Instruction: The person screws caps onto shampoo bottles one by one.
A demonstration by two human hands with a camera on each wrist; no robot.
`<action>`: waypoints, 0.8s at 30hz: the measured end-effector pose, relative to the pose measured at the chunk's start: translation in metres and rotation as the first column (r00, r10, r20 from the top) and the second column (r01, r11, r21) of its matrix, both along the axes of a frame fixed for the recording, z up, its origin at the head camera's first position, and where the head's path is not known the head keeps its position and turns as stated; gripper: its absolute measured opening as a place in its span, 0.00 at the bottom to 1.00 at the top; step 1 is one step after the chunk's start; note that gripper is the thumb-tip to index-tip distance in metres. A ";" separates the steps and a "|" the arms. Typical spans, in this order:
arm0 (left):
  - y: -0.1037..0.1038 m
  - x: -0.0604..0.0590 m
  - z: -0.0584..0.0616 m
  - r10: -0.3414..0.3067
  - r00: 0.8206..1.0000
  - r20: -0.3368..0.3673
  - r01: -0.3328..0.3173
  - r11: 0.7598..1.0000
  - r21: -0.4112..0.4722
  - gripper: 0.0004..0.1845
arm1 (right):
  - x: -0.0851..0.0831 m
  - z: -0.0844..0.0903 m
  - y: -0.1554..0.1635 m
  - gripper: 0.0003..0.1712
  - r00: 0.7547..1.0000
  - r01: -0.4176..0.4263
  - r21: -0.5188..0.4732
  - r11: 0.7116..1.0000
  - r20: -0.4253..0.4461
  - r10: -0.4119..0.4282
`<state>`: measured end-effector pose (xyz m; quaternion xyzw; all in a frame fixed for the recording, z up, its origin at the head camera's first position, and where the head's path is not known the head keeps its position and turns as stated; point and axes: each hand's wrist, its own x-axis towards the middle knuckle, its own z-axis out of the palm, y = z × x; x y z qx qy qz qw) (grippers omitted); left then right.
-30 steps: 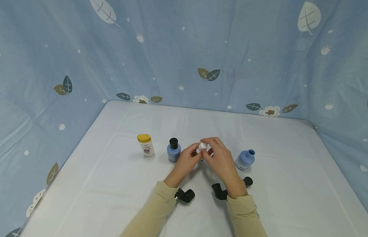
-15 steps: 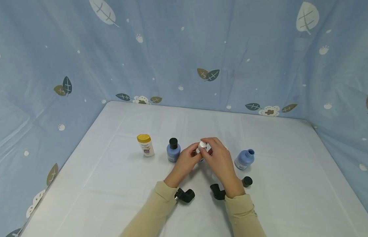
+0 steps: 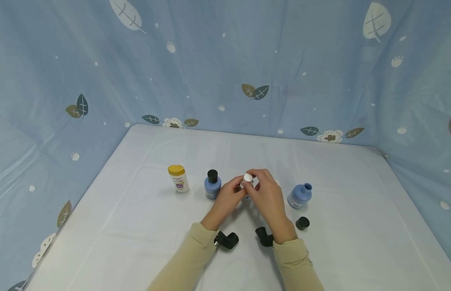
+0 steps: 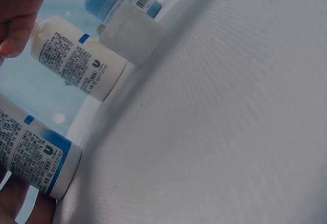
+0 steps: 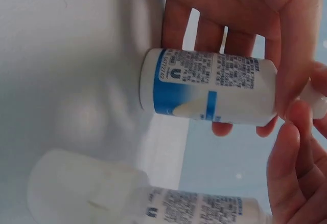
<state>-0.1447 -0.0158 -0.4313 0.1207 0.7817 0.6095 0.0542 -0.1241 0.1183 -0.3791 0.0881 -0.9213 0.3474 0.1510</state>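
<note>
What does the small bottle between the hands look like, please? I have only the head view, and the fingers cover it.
Observer: The right wrist view shows a white bottle with a blue band and fine print.
Operator: Thank you. How is its body held?
Observer: The left hand curls its fingers round the body from behind.
Operator: Is anything hidden beyond the hands?
Observer: Yes, the left wrist view shows a second bottle of the same kind standing next to a white cap-like piece.

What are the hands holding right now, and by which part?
The left hand holds a small white bottle by its body; the right hand pinches its white cap.
</note>
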 end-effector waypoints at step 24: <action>-0.001 0.000 -0.003 -0.027 0.999 -0.017 0.027 1.000 0.012 0.13 | 0.000 0.007 0.010 0.18 0.990 -0.131 0.030 0.991 -0.046 0.133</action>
